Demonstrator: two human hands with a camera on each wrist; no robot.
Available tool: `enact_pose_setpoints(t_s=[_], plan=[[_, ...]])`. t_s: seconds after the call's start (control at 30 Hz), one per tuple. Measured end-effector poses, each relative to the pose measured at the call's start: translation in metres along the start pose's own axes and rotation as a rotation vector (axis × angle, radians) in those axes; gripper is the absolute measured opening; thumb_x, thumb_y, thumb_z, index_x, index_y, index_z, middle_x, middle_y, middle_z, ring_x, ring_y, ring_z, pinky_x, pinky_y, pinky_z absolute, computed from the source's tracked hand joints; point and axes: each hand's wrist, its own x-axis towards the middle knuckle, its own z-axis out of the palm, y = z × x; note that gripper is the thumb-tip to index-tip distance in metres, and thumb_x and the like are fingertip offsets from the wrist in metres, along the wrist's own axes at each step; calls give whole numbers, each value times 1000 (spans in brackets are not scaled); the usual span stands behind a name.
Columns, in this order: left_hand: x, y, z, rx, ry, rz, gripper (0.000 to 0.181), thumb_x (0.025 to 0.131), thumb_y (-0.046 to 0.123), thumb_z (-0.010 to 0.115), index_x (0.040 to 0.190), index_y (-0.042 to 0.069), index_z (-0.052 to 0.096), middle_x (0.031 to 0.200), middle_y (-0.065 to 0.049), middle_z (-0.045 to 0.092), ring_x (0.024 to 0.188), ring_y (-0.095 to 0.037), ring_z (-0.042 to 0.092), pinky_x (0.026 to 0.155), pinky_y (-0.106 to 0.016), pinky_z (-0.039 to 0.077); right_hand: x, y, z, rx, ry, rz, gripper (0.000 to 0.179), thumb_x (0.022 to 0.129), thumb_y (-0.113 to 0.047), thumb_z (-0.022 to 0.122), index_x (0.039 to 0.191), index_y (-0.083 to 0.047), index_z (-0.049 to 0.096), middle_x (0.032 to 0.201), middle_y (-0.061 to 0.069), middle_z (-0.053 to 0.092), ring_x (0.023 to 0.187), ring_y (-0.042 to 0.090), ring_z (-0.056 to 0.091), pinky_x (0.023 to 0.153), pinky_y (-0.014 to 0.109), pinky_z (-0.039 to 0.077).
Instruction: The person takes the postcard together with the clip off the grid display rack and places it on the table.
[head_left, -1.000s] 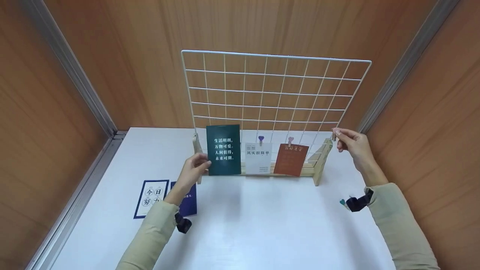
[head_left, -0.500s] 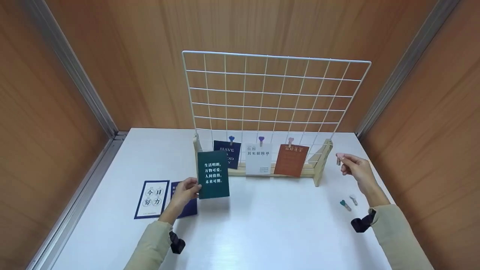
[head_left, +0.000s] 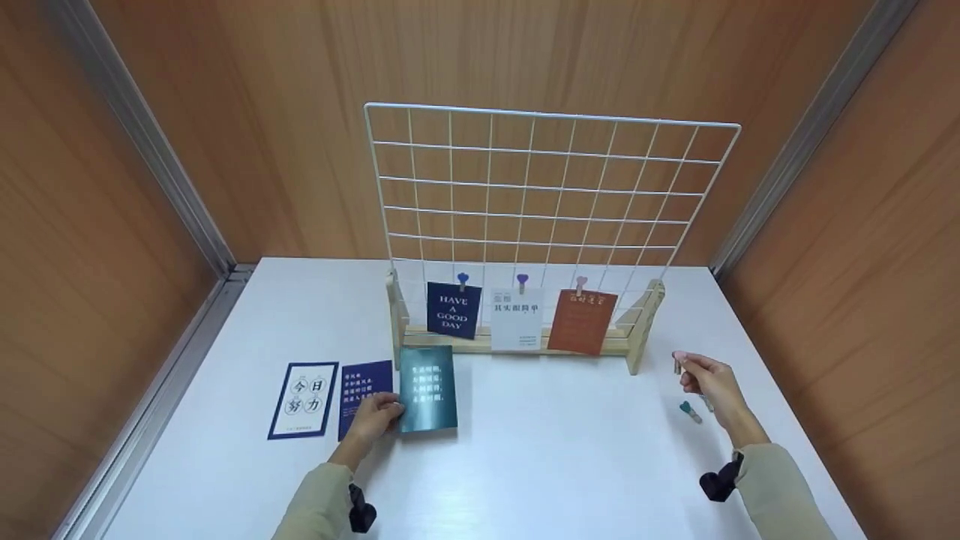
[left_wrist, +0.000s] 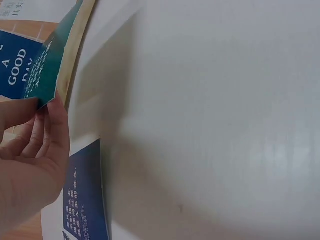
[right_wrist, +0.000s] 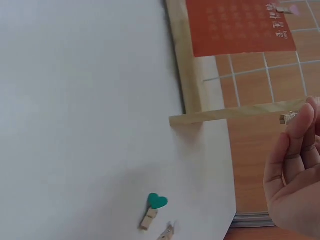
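Observation:
My left hand (head_left: 377,417) pinches a dark green card (head_left: 427,390) with white writing by its left edge, above the table. In the left wrist view the thumb and fingers grip a corner of that card (left_wrist: 47,75). My right hand (head_left: 712,382) pinches a small wooden clothespin (head_left: 678,363) with a pink top, right of the rack. On the white wire grid rack (head_left: 525,180) hang a navy card (head_left: 454,311), a white card (head_left: 516,330) and a red card (head_left: 583,322), each under a heart-topped clothespin.
A purple-blue card (head_left: 360,386) and a blue-bordered white card (head_left: 304,401) lie left on the white table (head_left: 555,450). A green-heart clothespin (head_left: 690,411) and a pale one (right_wrist: 167,232) lie near my right hand. Wooden panels enclose the table.
My left hand has lowered the green card from the rack toward the table, uncovering the navy card. My right hand has come down from the rack's right side, holding the pink-topped clothespin.

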Motion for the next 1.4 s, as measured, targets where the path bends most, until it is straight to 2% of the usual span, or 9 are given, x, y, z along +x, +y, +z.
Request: enact_pose_setpoints(t_s=[0.1,0.2,0.27,0.5,0.7,0.93,1.07,1.23,1.4], plan=[[0,-5,1,35,12,3,27,85,3,52,107,-13,52,84,-12,59,74,-19,55,65,-32,48,-20,-7,4,-15,-26,21,49,84,-38,57,113,1,54,73,5,57,63,11,55,60,23,49],[2,-9,1,62,17,9,27,84,2,52,106,-15,52,88,-14,58,77,-20,56,68,-33,48,9,47,-8,-6,19,34,49,78,-45,61,106,-5,58,71,4,57,59,11,55,56,23,49],[2,-10,1,73,24,3,28,84,2,52,106,-15,51,91,-15,58,80,-21,56,71,-34,48,9,55,-9,-4,31,23,48,79,-43,61,105,-3,58,68,4,57,57,12,54,53,23,48],[4,-15,3,121,32,-34,29,83,3,53,108,-14,52,91,-14,59,80,-20,55,70,-33,48,-36,16,1,-45,-62,62,36,84,-33,58,101,-2,60,68,3,57,58,13,54,52,25,46],[3,-17,2,153,48,-33,26,82,2,54,104,-12,54,86,-12,59,75,-20,55,66,-32,48,-60,-5,16,-135,-13,114,41,88,-25,54,108,11,52,67,4,56,58,11,52,54,24,47],[4,-19,5,199,100,-3,21,81,1,56,99,-10,56,80,-10,58,71,-18,55,62,-31,48,-66,2,22,-189,16,196,31,91,-14,48,109,11,50,66,3,55,58,12,51,54,25,44],[4,-18,5,248,133,43,18,79,0,57,95,-8,57,76,-10,56,66,-18,54,57,-30,47,-64,9,25,-217,26,196,31,90,-14,48,109,11,51,66,3,54,58,12,51,53,25,45],[5,-16,3,316,175,62,17,78,2,59,93,-7,58,75,-9,56,64,-18,53,54,-28,46,-60,16,26,-245,48,181,25,89,-16,51,96,7,57,61,1,53,54,12,51,49,24,44],[6,-11,2,266,193,44,20,82,4,57,99,-7,55,79,-10,55,66,-20,54,55,-30,48,-60,17,26,-245,63,193,26,89,-18,51,94,6,57,60,1,53,53,11,50,49,23,44]])
